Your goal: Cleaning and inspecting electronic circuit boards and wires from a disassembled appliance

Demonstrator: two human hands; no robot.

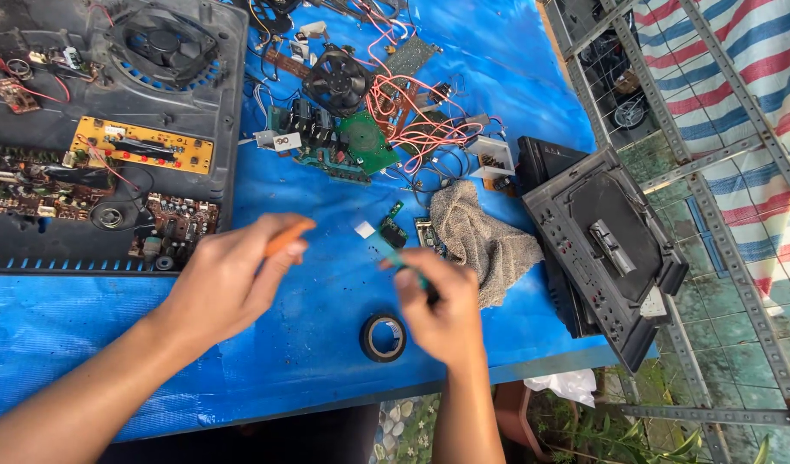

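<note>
Orange-handled tool (285, 237) sits pinched in the left hand (227, 279), fingers curled round it, just left of centre frame; its working end is blurred, so what kind of tool it is stays unclear. Across from it, the right hand (442, 305) is closed on a thin green-handled tool (395, 256), tip angled up and left toward a small white tab (364, 228). The two hands hover apart over the blue tarp (326, 309) covering the table.

Just below the right hand lies a roll of black tape (384, 337), flat on the tarp. Just above it, small green circuit boards (392, 230) rest beside a crumpled grey cloth (477, 236). Further up, centre frame, a black fan (338, 80) sits among pink wires (412, 120) and a larger green board (367, 142).

Upper left, an opened black chassis (227, 103) shows a yellow board (141, 144) and a second fan (163, 41). Right of the cloth, a black plastic housing (606, 249) hangs over the table edge, with metal grating (713, 155) beyond it.
</note>
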